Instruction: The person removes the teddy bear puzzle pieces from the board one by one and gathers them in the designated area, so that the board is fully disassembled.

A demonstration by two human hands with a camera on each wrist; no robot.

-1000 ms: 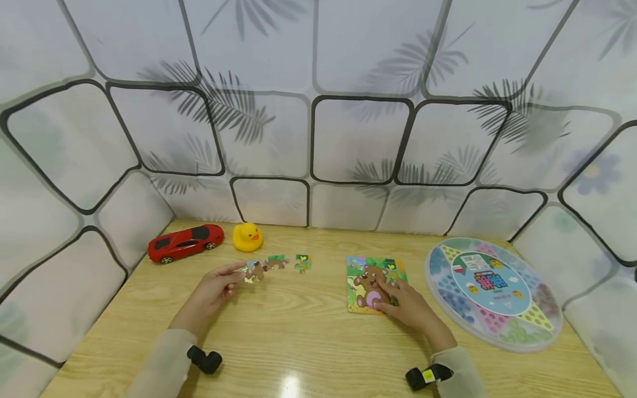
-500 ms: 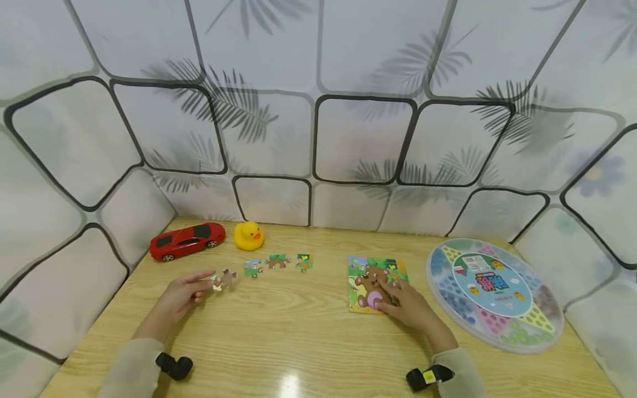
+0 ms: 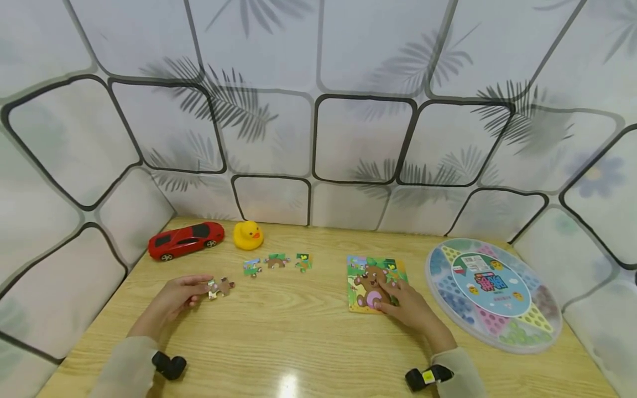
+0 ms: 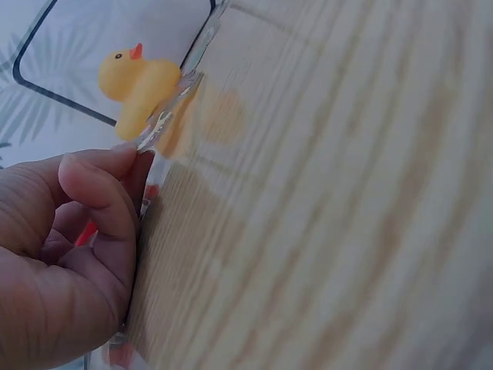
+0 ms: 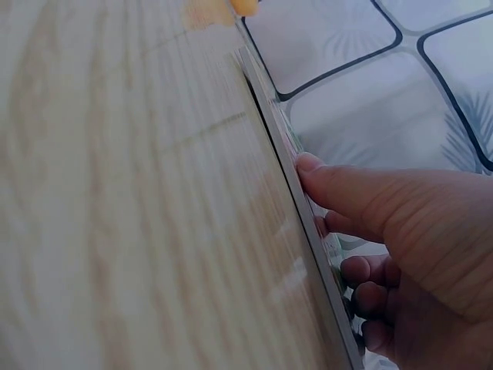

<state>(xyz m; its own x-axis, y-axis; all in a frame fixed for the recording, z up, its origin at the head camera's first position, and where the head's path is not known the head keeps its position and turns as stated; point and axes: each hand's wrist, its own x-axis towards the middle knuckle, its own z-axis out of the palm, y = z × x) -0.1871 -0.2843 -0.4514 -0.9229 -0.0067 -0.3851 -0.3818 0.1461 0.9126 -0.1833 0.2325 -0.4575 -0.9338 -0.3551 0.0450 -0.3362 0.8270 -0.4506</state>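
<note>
In the head view, my left hand [image 3: 176,298] pinches the end of a small jigsaw piece [image 3: 222,287] printed with part of a brown bear. The piece lies low over the wooden table, left of centre. The left wrist view shows this hand [image 4: 85,223] with its fingertips right at the piece's edge. My right hand [image 3: 410,304] rests on a square bear puzzle picture [image 3: 360,276], fingers over the bear. From the right wrist, the thumb of that hand [image 5: 416,239] touches the edge of the board [image 5: 285,177].
Several loose jigsaw pieces form a row behind the left hand, including a brown one [image 3: 276,261] and a green one [image 3: 303,262]. A red toy car [image 3: 186,241] and yellow rubber duck [image 3: 247,236] stand behind them. A round Chinese checkers set [image 3: 492,293] lies at right.
My left hand has drawn its jigsaw piece leftward and towards me, away from the row, then lowered it slightly. The right hand has stayed in place on the bear picture.
</note>
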